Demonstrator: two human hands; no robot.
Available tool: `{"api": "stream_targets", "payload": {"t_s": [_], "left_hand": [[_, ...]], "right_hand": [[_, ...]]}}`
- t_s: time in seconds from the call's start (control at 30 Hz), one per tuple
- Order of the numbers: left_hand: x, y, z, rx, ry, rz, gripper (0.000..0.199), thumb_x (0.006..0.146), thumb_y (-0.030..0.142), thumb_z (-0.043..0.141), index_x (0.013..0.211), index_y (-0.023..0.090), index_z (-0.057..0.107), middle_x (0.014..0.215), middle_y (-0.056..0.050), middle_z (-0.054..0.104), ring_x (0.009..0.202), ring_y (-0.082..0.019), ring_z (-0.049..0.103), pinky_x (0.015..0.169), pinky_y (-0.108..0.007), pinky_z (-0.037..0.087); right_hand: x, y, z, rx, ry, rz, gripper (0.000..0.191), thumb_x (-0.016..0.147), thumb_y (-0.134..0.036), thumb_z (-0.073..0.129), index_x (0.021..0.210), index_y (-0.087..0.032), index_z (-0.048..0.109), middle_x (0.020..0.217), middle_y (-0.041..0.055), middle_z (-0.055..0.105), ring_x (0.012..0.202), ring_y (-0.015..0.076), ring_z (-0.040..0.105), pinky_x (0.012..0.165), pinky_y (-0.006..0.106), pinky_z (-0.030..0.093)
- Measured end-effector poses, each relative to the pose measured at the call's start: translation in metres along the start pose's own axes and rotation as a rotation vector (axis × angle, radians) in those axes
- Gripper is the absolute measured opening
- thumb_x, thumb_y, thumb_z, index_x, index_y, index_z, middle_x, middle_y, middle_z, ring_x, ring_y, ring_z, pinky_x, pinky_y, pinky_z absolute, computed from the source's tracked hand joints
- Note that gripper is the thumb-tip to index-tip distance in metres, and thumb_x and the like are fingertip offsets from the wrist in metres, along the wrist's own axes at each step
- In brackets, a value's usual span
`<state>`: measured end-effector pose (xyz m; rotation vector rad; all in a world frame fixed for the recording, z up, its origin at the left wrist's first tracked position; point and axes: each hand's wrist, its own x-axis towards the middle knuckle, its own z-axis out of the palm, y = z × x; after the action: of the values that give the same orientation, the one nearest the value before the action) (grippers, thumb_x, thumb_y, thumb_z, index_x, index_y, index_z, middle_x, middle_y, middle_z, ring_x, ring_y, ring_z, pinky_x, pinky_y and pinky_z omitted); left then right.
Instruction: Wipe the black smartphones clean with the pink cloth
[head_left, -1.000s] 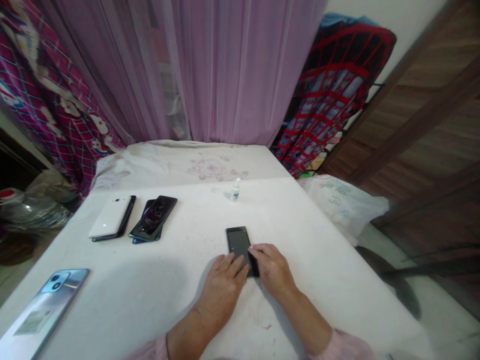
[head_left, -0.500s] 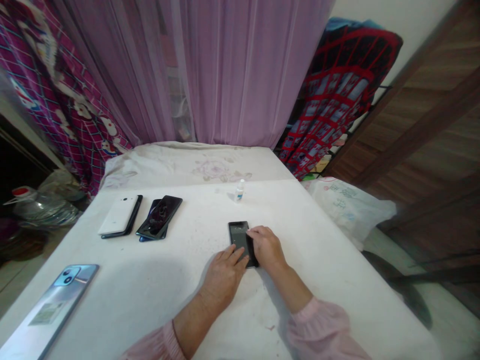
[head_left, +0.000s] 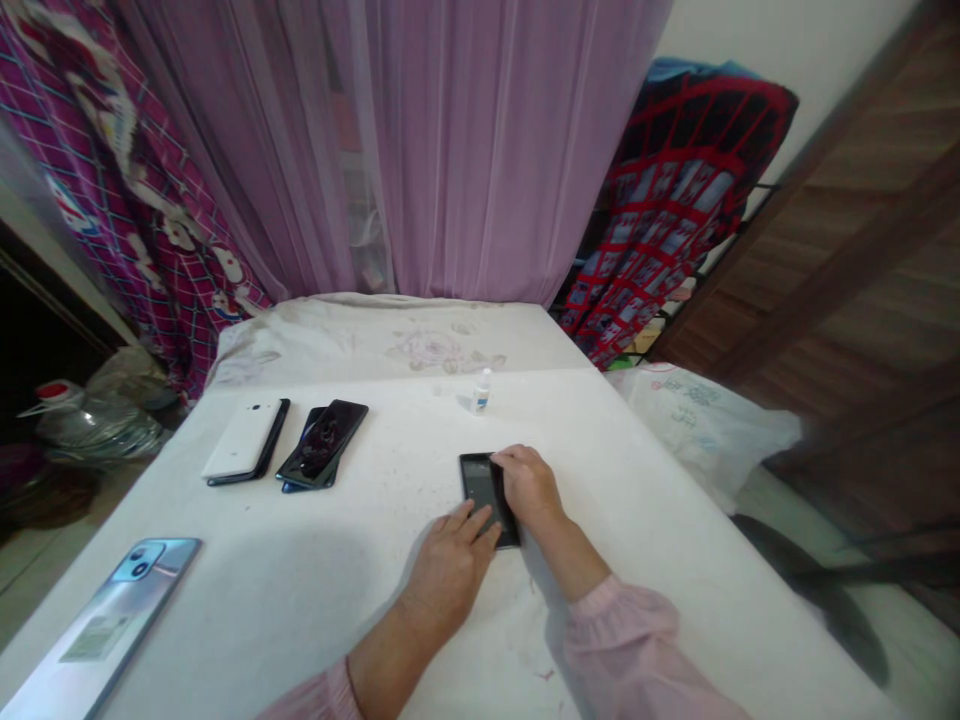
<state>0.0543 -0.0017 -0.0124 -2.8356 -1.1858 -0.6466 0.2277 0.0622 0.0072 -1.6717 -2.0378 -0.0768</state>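
Observation:
A dark phone (head_left: 484, 482) lies flat on the white-covered table, between my hands. My left hand (head_left: 451, 560) rests with its fingers spread over the phone's lower left part. At the phone's upper right side is my right hand (head_left: 528, 482), its fingers pinched together near the top edge; whatever they may hold is too small to make out. Beyond the phone stands a small white bottle (head_left: 481, 392) with a blue label.
Two stacked phones, a white one (head_left: 244, 437) on top, lie at the left beside another crossed pair (head_left: 324, 440). A silvery blue phone (head_left: 112, 625) is at the near left. A plastic bag (head_left: 694, 425) is beyond the table's right edge (head_left: 660, 447).
My right hand's fingertips have shifted slightly left along the phone's top. The whole view has dropped a little lower in the picture. My left hand stays on the phone.

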Motion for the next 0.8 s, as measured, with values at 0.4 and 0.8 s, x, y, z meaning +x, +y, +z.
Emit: {"api": "stream_targets", "payload": {"t_s": [0.4, 0.8], "left_hand": [[0.000, 0.001, 0.001, -0.013, 0.009, -0.020, 0.026, 0.092, 0.022, 0.056, 0.117, 0.022, 0.063, 0.124, -0.007, 0.064, 0.119, -0.027, 0.055, 0.088, -0.039, 0.048], [-0.001, 0.002, 0.000, -0.022, 0.028, -0.028, 0.024, 0.093, 0.024, 0.055, 0.115, 0.023, 0.064, 0.121, -0.006, 0.066, 0.118, -0.025, 0.056, 0.089, -0.037, 0.049]], "right_hand": [[-0.004, -0.005, 0.001, 0.040, -0.029, -0.042, 0.035, 0.082, -0.004, 0.046, 0.089, -0.024, 0.075, 0.089, 0.0050, 0.069, 0.086, 0.0201, 0.060, 0.077, 0.029, 0.050], [0.006, -0.005, 0.002, 0.030, -0.018, -0.052, 0.035, 0.081, -0.003, 0.047, 0.085, -0.024, 0.075, 0.087, 0.0046, 0.069, 0.083, 0.0194, 0.060, 0.078, 0.029, 0.050]]}}
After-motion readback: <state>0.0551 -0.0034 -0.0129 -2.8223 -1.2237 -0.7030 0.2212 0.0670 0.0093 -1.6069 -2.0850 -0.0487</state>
